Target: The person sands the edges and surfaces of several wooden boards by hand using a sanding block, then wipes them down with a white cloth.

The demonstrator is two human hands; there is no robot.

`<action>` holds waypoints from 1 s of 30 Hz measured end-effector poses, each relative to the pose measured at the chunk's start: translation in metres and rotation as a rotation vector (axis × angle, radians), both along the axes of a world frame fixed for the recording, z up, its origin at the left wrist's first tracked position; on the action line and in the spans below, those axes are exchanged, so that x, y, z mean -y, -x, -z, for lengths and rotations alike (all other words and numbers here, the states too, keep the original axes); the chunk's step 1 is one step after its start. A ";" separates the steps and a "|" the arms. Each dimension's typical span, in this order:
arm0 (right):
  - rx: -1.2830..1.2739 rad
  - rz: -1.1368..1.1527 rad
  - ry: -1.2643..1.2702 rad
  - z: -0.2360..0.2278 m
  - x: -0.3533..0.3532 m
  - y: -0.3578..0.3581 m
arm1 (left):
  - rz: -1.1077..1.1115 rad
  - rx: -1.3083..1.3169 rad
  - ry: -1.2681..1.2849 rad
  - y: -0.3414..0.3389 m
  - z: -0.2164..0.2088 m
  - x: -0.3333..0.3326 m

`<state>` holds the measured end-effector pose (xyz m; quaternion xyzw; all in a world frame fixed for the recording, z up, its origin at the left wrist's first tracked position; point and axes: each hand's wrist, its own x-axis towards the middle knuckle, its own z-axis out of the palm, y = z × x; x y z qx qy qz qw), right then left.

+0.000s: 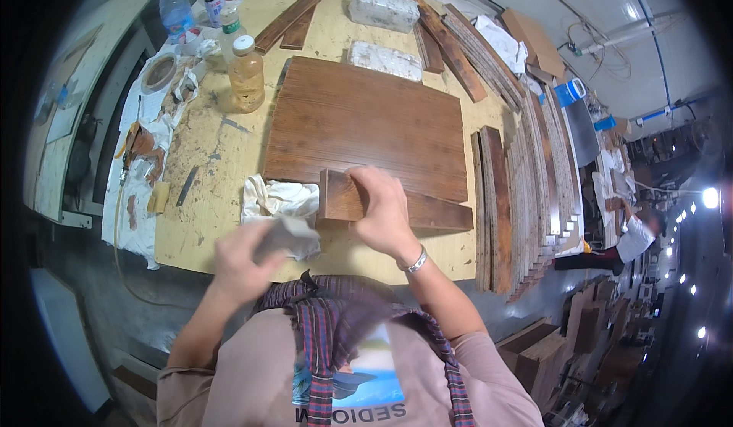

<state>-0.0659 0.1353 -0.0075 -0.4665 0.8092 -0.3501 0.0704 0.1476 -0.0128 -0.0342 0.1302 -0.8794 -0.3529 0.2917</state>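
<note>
So a wide brown panel [366, 125] is laid flat on the counter [200, 225], and it's used as the clock centre here. At 6 o'clock, along the panel's near edge, a narrow brown plank [437, 212] is clamped by the right hand [379, 206], fingers hooked over the top. Out at about 7:30, a grey block [290, 238] is pinched in the left hand [246, 259] (pretty blurred, so exact finger placement can't be told). A crumpled white cloth [286, 196] is bunched at 8 o'clock, just beyond that block. A capped bottle of yellowish liquid [246, 80] is stood upright at 10, two white-wrapped blocks [385, 59] are parked around 12, and stacked boards [538, 175] are lined up between 3 and 4.
</note>
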 end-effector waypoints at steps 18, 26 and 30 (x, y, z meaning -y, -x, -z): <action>-0.250 -0.110 0.043 0.030 -0.004 -0.039 | 0.260 0.042 -0.870 0.053 0.015 -0.009; -0.210 -0.109 -0.200 0.056 -0.037 -0.006 | 0.254 0.116 -1.010 0.028 0.037 0.018; -0.224 -0.083 -0.224 0.069 -0.040 -0.011 | 0.217 0.117 -0.940 0.029 0.050 0.012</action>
